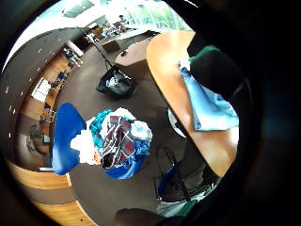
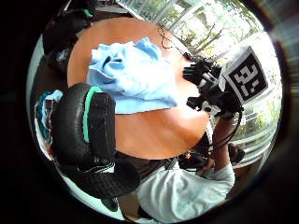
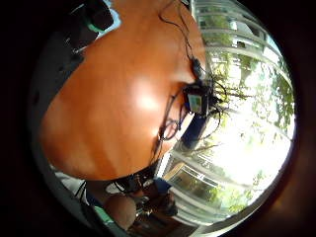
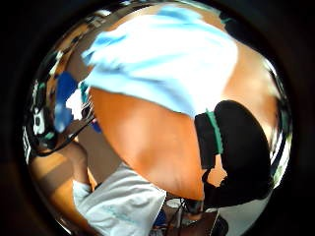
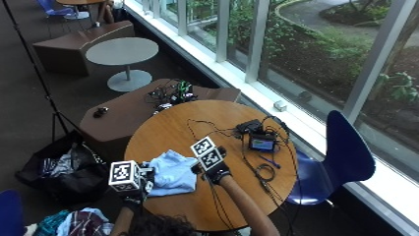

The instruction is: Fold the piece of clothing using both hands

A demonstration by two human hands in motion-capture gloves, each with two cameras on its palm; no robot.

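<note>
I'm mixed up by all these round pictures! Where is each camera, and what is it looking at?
Outside view: above and behind the person, looking down at the round table, blue shirt, left hand, right hand; hair and forearms show.
Left little finger side: left palm, facing the floor, a clothes pile on a chair.
Left thumb side: left palm, facing the shirt and the right hand.
Right little finger side: right palm, facing bare table, cables, windows.
Right thumb side: right palm, facing the shirt; own thumb shows.
Both thumb views share the shirt.
</note>
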